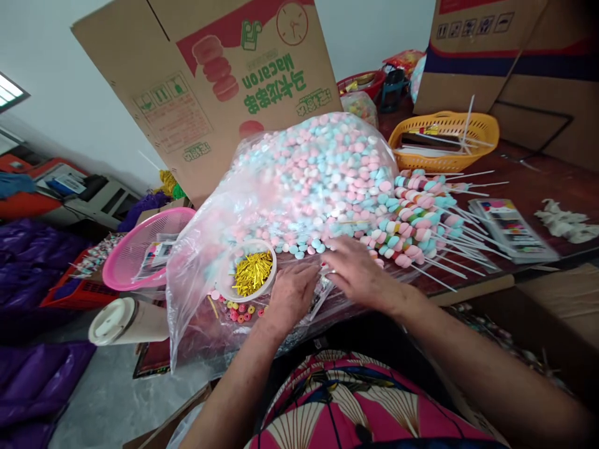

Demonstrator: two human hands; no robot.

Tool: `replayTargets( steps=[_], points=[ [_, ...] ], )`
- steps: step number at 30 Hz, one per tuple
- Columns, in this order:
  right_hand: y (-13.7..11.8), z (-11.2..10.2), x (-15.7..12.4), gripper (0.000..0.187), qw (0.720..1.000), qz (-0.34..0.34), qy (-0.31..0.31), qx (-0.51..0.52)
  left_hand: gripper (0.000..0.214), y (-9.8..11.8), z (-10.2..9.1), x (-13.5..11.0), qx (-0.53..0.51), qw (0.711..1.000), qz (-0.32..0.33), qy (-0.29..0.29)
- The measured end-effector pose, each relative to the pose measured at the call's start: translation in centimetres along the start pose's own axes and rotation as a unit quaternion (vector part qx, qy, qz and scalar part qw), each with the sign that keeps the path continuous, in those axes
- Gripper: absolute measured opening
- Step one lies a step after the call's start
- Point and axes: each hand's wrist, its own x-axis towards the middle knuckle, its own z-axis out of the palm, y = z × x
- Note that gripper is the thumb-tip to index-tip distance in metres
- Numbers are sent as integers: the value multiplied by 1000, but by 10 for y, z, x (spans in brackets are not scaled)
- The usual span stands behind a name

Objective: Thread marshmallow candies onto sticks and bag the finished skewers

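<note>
The clear packet [322,295] lies between both hands near the worktop [524,187] edge, slanting away toward the right hand [352,269]. The left hand [296,290] sits just beside it. Both hands' fingers curl; whether they clamp it, I cannot tell. Sweets [322,168] heap beyond.

Before you: big carton [206,93], upside-down green "Macaron" [267,73] and "马卡龙串串" [274,92], clock sign [292,24], handling signs [161,93]. To your right: another carton [472,75], row of handling pictograms [475,26]. Labels on packets too small for you to read.
</note>
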Motion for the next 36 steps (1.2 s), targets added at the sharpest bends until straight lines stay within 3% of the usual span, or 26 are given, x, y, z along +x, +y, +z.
replayTargets(
  steps=[1, 3, 6, 9, 13, 16, 20, 23, 27, 31, 33, 36],
  points=[
    [-8, 6, 8, 13, 1000, -23, -13, 10, 15, 4, -2, -7, 7, 999, 32, -6],
    [-19, 14, 8, 17, 998, -14, -8, 55, 18, 7, -2, -19, 25, 998, 52, 39],
    [-22, 19, -10, 18, 983, 74, 28, 165, 19, 2, 7, -30, 40, 996, 17, 73],
    [-20, 10, -26, 15, 961, 140, 34, 238, 11, -3, 17, -29, 47, 998, 6, 35],
    [-21, -12, -30, 7, 961, 125, 0, 246, 14, 4, 18, -20, 22, 998, 44, -37],
    [-21, -13, -30, 12, 963, 138, 12, 231, 15, 9, 16, -19, 7, 997, 46, -57],
    [-20, 4, -35, 23, 976, 133, 58, 165, 17, 4, 21, -25, 14, 999, 8, -30],
    [-17, 9, -33, 37, 980, 165, 52, 94, 17, -3, 26, -29, 39, 999, 32, -4],
    [9, -23, -28, 44, 964, 258, 63, -9, 22, -9, 22, -28, 48, 997, 54, 40],
    [61, -71, -40, 27, 918, 342, 121, -161, 24, -9, 13, -26, 5, 994, 42, 102],
    [85, -80, -51, 20, 883, 379, 67, -269, 21, -8, 10, -25, -15, 992, 47, 116],
    [106, -80, -64, 17, 871, 376, 7, -316, 18, -7, 6, -27, -21, 987, 71, 142]
  ],
)
